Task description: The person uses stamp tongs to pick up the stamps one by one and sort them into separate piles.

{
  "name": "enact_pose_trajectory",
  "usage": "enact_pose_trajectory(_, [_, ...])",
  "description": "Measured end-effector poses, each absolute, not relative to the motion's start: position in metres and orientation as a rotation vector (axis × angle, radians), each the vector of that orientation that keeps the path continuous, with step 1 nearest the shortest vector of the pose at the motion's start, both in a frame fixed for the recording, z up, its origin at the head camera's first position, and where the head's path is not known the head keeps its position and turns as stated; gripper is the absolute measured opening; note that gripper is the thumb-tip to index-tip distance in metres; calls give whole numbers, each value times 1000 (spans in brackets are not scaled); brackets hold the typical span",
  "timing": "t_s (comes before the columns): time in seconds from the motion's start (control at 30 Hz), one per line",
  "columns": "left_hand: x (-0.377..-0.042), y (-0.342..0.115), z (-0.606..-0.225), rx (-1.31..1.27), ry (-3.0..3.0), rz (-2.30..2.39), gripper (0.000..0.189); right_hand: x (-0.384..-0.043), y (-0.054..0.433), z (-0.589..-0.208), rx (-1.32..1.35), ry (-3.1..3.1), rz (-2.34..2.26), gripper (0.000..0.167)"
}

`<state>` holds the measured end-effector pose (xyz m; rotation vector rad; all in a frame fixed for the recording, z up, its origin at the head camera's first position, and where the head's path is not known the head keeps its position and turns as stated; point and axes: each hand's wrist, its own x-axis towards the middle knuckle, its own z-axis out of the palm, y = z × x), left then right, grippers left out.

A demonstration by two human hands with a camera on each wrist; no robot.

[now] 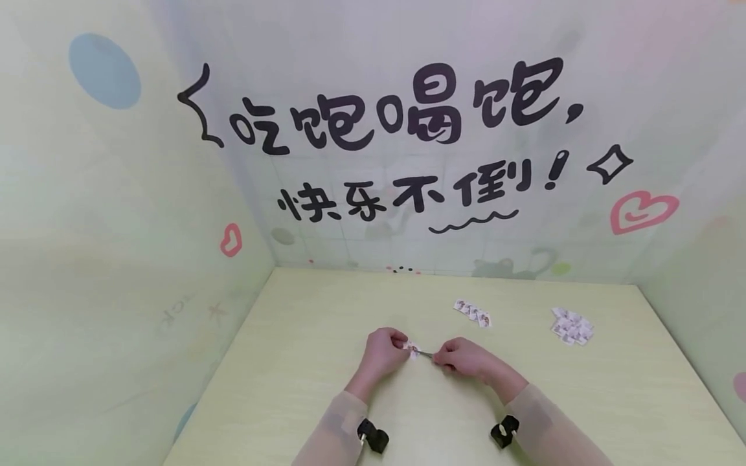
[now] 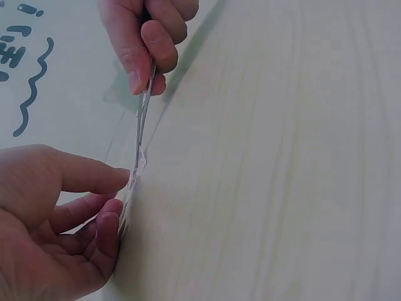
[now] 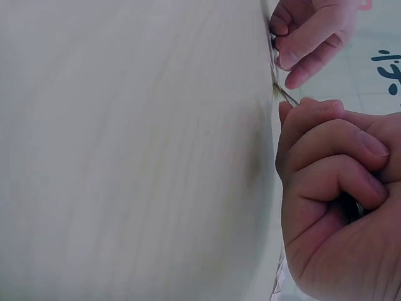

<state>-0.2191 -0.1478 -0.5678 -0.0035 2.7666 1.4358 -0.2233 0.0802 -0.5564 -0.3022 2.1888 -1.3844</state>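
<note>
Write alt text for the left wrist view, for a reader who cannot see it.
Over a pale wooden table, the left hand pinches a small paper piece at its edge while the right hand grips thin metal tweezers whose tips meet that paper. Behind stands a pale wall with dark painted marks.

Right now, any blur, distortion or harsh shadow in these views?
Head: wide-angle bend, walls curve; small card tiny. Left wrist: sharp on the tweezers, soft shadow beneath. Right wrist: right hand fills the frame; table smeared, faint shadow beside the hand.
</note>
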Motion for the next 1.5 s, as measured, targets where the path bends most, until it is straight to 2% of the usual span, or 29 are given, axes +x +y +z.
enact_pose_trajectory(0.4, [-214,-134,-566,12,2925,1274,12,-204,70,-552,-154,2227,-1479,21])
enact_pose_trajectory(1.07, [-219,-138,-559,20,2819,1237,10,-211,81,-549,-267,2254,-1372,23])
enact_pose_trajectory(1.5, [-219,-141,-562,54,2757,1256,22,-211,80,-550,-337,2338,-1269,20])
